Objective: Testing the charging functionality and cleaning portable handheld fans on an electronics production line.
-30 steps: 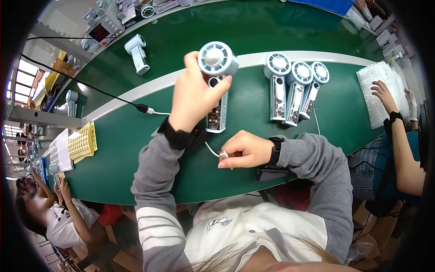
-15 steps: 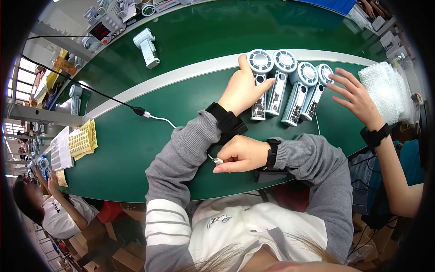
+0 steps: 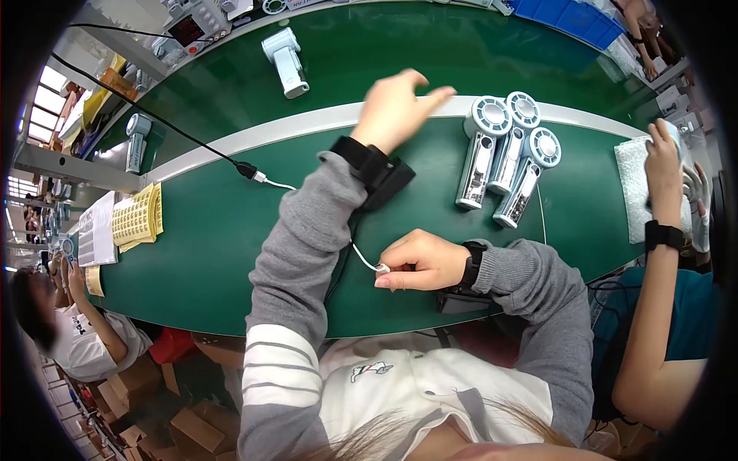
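My left hand (image 3: 396, 111) is held up over the table's pale dividing strip, thumb and fingers apart and nothing in it. It is left of three pale blue handheld fans with see-through handles: a left fan (image 3: 477, 165), a middle fan (image 3: 510, 150) and a right fan (image 3: 530, 177). They lie close together, round heads away from me. Nearer my body, my right hand (image 3: 430, 261) pinches the white plug (image 3: 382, 269) of a charging cable between thumb and fingers. The cable passes under my left forearm to a black connector (image 3: 246, 170).
At right, a co-worker's hand (image 3: 665, 165) holds a pale blue object (image 3: 674, 138) over bubble wrap (image 3: 632, 192). Another fan (image 3: 288, 71) lies beyond the strip. Yellow label sheets (image 3: 138, 217) lie at left. A blue bin (image 3: 573, 21) stands at the back.
My left hand has come off the leftmost fan and moved slightly left and up. The group has gone from several fans to three. The co-worker's hand has moved right, to the bubble wrap.
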Tool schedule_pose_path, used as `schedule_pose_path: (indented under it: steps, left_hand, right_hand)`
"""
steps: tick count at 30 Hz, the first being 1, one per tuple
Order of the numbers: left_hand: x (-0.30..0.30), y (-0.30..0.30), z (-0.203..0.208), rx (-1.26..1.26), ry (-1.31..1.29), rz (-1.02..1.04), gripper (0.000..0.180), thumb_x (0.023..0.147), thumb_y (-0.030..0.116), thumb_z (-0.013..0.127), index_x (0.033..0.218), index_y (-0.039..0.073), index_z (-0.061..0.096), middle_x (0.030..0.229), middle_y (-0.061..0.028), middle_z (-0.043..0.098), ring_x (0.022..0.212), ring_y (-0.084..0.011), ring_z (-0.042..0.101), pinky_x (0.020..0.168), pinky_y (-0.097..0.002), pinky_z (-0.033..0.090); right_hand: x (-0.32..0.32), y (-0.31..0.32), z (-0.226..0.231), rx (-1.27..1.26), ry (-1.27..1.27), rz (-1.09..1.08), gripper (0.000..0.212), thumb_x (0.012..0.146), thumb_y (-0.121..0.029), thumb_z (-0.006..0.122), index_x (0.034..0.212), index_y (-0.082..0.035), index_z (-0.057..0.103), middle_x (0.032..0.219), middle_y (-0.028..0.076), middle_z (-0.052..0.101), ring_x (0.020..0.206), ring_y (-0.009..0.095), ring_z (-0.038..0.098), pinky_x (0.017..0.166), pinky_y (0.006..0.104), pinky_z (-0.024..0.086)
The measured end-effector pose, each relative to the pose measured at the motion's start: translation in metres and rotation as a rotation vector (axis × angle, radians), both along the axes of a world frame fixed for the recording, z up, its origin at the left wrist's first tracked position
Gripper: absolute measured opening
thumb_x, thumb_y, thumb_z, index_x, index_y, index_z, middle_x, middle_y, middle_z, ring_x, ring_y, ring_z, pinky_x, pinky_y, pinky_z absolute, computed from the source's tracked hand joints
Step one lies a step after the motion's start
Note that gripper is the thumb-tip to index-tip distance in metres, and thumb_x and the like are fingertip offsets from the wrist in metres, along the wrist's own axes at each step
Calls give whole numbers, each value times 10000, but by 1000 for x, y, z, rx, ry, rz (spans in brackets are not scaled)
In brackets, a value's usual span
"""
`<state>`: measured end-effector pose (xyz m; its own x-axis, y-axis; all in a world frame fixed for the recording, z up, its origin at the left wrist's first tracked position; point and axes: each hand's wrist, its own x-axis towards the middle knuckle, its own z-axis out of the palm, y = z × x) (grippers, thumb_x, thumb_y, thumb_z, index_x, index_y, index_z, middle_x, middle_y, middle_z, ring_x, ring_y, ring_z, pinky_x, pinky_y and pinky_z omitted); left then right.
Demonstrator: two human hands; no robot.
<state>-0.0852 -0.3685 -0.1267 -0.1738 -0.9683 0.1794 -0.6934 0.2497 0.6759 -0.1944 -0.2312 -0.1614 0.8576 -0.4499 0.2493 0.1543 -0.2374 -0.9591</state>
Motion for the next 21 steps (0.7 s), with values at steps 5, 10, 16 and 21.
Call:
schedule_pose_path:
  steps: [5,10,16,21]
  left_hand:
    - [102,-51,-6,-525,-227,721,604,673,506,649,958,-24,595,716,-114,605,682,-244,598,650,-327,462]
    - [137,-66,-16,174,-167,460,645,677,525,620,981,-42,583,847,-174,589,780,-258,604,694,-307,471]
    - [123,-53,4,449,356,329,575,740,446,578,1025,-51,531,982,-195,568,849,-269,602,724,-305,482]
    - [103,-31,17,296,1193,-14,384,805,261,512,1012,-60,471,967,-192,570,844,-290,609,730,-342,499]
  right_hand:
    - [-2,-2,-1,22,14,-7,350,847,-230,557,588,-13,466,474,72,410,413,180,406,425,304,316]
    - [1,-1,2,-4,52,4,344,852,-235,551,596,-16,477,480,66,422,415,178,416,428,301,325]
    - [-2,-3,5,-25,96,13,253,848,-174,564,661,-6,529,557,41,499,460,127,447,438,273,340]
    - [-2,-4,7,-3,99,17,226,851,-150,552,685,4,546,583,51,528,491,127,496,453,256,373]
